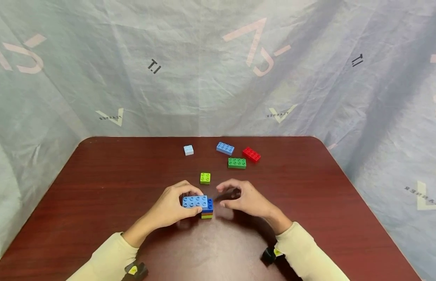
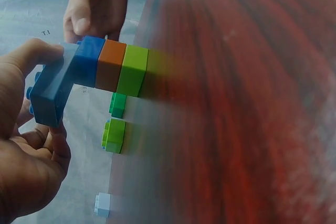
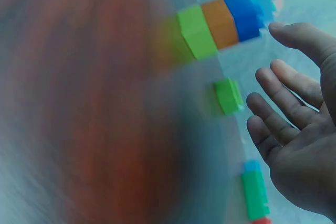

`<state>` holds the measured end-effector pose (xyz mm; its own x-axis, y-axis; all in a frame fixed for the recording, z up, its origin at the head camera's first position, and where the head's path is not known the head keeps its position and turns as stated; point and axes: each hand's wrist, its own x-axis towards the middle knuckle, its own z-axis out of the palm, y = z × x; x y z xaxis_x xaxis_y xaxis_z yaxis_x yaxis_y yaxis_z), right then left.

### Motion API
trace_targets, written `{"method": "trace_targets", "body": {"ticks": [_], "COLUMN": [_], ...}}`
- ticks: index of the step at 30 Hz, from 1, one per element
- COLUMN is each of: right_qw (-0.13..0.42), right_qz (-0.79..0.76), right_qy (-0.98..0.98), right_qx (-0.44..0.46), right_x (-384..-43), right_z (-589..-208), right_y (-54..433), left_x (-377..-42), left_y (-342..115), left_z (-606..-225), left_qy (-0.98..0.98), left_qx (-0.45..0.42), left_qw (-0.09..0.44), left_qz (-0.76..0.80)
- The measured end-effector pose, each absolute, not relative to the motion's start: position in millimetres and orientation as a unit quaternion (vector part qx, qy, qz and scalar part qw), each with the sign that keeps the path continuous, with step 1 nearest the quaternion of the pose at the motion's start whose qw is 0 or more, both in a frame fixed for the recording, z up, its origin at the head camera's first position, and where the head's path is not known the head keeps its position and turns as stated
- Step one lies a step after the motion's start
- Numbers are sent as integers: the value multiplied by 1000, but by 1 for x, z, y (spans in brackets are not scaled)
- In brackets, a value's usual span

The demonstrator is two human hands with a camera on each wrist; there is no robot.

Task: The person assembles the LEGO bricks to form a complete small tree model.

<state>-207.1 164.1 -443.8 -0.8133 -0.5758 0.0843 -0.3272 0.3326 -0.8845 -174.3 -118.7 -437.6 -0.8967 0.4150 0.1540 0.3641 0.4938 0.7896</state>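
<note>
A long light blue brick (image 1: 195,201) tops a small stack, jutting out to the left over it. Below it the stack shows a dark blue brick (image 2: 89,61), an orange brick (image 2: 111,65) and a lime green brick (image 2: 133,71) at the bottom. My left hand (image 1: 176,203) grips the light blue brick between thumb and fingers. To the right of the stack, apart from it, my right hand (image 1: 247,198) holds nothing; its fingers are loosely bent and spread, as the right wrist view shows.
Beyond the stack lies a lime green 2x2 brick (image 1: 205,178). Farther back are a pale blue small brick (image 1: 188,150), a blue brick (image 1: 225,148), a green brick (image 1: 237,163) and a red brick (image 1: 251,154). A grey printed curtain (image 1: 200,78) hangs behind the brown table (image 1: 133,168).
</note>
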Motion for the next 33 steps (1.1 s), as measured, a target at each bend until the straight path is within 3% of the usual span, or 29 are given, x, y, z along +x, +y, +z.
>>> {"method": "trace_targets", "body": {"ticks": [13,23,33], "right_qw": [52,46,50], "right_qz": [-531,-515,-483], "right_qy": [816,839,861], "right_qx": [-223,-169,-152], "right_x": [-265,-299,-311], "right_z": [-426,-439,-444], "right_y": [189,197,200], "left_x": [-175,-175,-175], "left_y": [-117,-118,-118], "left_z": [-436,-436,-436], "left_qy": [865,865,866], "left_qx": [228,226,225], "left_qw": [22,27,31], "left_qz": [446,447,446]}}
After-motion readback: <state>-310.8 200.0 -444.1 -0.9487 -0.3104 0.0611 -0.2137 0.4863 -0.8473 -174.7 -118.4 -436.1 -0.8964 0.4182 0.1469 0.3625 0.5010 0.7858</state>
